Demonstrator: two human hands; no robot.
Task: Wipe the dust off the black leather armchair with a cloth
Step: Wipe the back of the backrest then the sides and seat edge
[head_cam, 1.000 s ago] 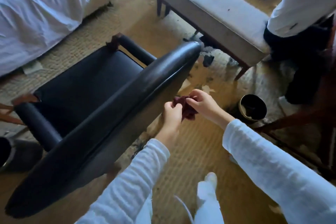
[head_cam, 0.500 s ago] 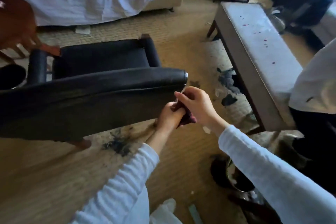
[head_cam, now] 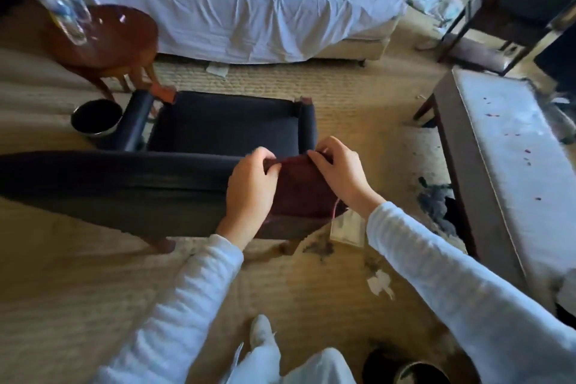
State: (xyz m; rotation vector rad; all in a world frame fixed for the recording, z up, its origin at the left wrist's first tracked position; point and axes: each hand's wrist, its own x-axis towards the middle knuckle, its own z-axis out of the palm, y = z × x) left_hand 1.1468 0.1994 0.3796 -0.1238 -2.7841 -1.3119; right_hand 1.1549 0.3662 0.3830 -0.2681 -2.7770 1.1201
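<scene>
The black leather armchair (head_cam: 131,184) stands in front of me, seen from behind its backrest, with the seat beyond. A dark maroon cloth (head_cam: 300,190) is spread over the right end of the backrest's top and rear. My left hand (head_cam: 254,187) pinches the cloth's upper left edge. My right hand (head_cam: 341,173) pinches its upper right edge at the backrest's corner. Both hands lie on the backrest.
A round wooden side table (head_cam: 106,40) with plastic bottles (head_cam: 62,0) stands at the far left, a dark bin (head_cam: 95,117) beside the chair arm. A white bed (head_cam: 237,3) lies behind. A long grey bench (head_cam: 511,165) is at the right. Scraps litter the carpet (head_cam: 380,285).
The cloth, bunched between both hands beside the chair, is now spread over the backrest's right end. My view has swung round behind the chair.
</scene>
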